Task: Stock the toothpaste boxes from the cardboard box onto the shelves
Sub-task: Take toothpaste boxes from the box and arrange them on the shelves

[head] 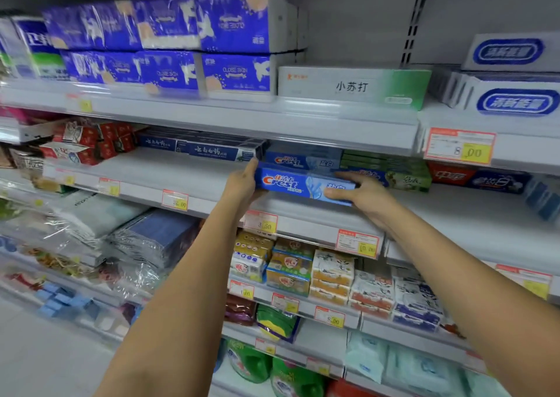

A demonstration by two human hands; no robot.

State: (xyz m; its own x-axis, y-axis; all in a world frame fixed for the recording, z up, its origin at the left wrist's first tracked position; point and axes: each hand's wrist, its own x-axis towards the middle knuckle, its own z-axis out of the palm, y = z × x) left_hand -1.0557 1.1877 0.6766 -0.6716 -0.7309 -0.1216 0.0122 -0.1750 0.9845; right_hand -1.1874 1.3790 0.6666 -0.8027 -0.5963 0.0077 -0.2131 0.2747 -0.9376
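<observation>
1. Blue cardboard is what I am gripping: a Crest toothpaste box [303, 184], held lengthwise just above the front lip of the middle shelf [188, 181].
2. I am clamping my left hand [244, 184] on the box's left end, fingers wrapped around it.
3. I am pinching the right end with my right hand [360, 192], thumb on the front face and fingers reaching over the top.
4. Just behind it, a second Crest box [300, 159] is lying on the same shelf, and green toothpaste boxes [391, 169] are sitting to its right.
5. To the left, dark blue toothpaste boxes [212, 149] are lying further back on the shelf.
6. Yellow-and-red price tags [261, 222] are hanging along the shelf edge below my hands.
7. On the shelf above, blue tissue packs [169, 48] are stacked beside a white-and-green box [354, 86].
</observation>
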